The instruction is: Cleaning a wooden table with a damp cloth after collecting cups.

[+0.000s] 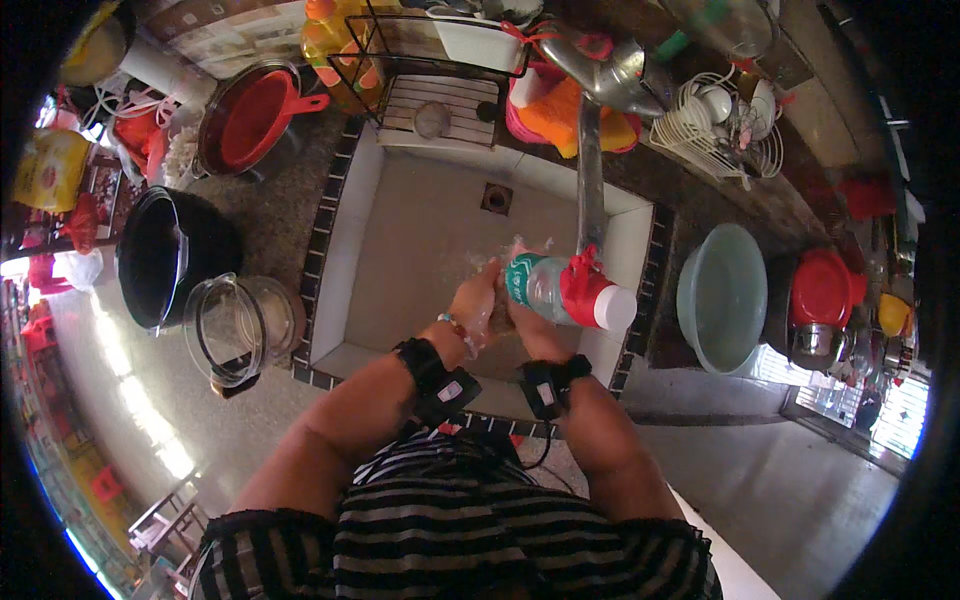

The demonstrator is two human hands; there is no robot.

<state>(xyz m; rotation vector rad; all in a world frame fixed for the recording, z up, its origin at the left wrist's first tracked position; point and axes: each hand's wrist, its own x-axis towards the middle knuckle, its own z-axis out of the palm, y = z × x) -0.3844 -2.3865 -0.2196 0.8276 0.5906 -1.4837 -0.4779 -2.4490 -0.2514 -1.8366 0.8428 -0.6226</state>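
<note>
Both my hands are inside the tiled sink (420, 195), close together with water splashing about them. My left hand (474, 296), wearing a beaded bracelet (454, 322), is tilted inward beside my right hand. Above my right hand (525, 319) hangs a clear plastic bottle (547, 289) with a green label and white cap, which hides part of that hand. Red cloth (585, 289) ties the bottle to the end of the metal faucet spout (590, 172). Blurred fingers and splashing water leave it unclear whether either hand holds anything. Each wrist carries a black strap with a small device.
Left of the sink stand a black pot (154, 259), a glass lid (225, 330) and a red pan (251, 124). A pale green basin (722, 300) is on the right. Behind are a wire rack (439, 112), a pink basket with orange cloth (555, 120) and a dish basket (697, 142).
</note>
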